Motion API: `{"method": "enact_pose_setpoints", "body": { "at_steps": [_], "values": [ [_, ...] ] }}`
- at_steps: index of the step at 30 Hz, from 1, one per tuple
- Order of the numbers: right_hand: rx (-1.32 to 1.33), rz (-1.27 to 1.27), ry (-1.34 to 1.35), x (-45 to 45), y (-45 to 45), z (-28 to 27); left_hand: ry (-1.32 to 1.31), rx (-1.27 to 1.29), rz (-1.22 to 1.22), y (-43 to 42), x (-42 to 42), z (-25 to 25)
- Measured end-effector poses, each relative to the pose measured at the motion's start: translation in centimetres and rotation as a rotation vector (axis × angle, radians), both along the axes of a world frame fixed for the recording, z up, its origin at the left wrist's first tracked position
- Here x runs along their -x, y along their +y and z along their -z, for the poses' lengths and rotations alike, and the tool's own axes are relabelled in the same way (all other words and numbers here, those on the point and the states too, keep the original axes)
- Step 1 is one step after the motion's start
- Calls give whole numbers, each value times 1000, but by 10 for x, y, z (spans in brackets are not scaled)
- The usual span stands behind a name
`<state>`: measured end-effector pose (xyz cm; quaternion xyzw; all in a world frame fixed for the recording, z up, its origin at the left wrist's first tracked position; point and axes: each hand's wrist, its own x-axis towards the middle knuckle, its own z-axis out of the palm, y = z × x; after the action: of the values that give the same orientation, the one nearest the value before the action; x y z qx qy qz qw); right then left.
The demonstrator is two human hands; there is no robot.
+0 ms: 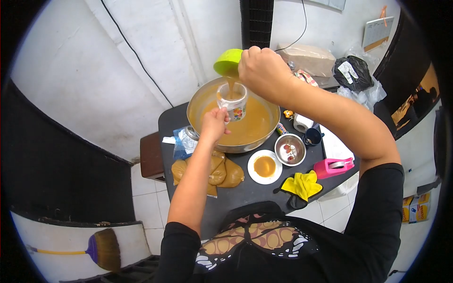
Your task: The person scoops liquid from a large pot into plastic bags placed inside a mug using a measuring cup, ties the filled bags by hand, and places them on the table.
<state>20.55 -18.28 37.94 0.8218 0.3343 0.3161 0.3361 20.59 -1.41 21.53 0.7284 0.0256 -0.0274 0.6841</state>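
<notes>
My right hand (265,71) is closed on a lime-green plastic dipper (227,60), tilted so that a brown liquid streams down from it. Below, my left hand (215,123) grips a translucent plastic cup (237,112) with a colourful print, and the stream falls into its mouth. The cup is held over a large metal basin (192,113) partly filled with the same brown liquid (259,123). Near my left forearm lie several filled plastic bags (231,174) of brown contents. The dipper's handle is hidden in my right hand.
On the dark table (231,200) are a white plate (252,177) with brown liquid, a steel bowl (296,160), a dark mug (313,137), a pink tape dispenser (328,169) and a yellow cloth (304,186). A brown stool (150,155) stands left; a broom (104,249) is lower left.
</notes>
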Motion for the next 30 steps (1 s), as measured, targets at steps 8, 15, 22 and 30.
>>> {"method": "enact_pose_setpoints", "body": {
  "at_steps": [8, 15, 22, 30],
  "values": [
    [-255, 30, 171, -7, -11, 7, 7, 5, -3, -1, 0, 0],
    [-926, 190, 819, -69, -63, 18, -22, 34, -8, 4, -4, 7],
    [-733, 383, 728, -113, -72, 128, -38, -14, -58, 26, -3, 9],
    [-316, 329, 684, -121, -17, 265, -8, -38, -112, 56, 3, 6]
  ]
}}
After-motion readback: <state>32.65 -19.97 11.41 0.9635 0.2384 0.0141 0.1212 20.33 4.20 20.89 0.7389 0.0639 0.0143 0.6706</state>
